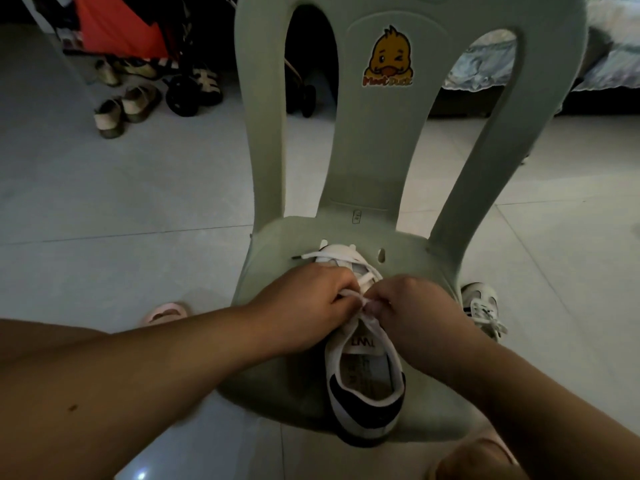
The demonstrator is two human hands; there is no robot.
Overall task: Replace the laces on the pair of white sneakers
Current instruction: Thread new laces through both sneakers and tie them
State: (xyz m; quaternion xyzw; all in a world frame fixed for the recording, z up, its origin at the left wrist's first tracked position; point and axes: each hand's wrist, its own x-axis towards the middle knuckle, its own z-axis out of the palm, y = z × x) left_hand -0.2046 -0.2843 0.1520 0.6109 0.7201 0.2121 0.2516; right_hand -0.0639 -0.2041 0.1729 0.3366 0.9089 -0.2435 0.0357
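Both left hand (306,299) and right hand (415,306) pinch the lace (367,278).

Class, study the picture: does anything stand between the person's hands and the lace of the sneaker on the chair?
Nothing visible does. The left hand and the right hand both pinch the white lace above the tongue of the sneaker, which sits on the seat of the green chair.

Head-worn view, forward and down, close above chair seat (277,358).
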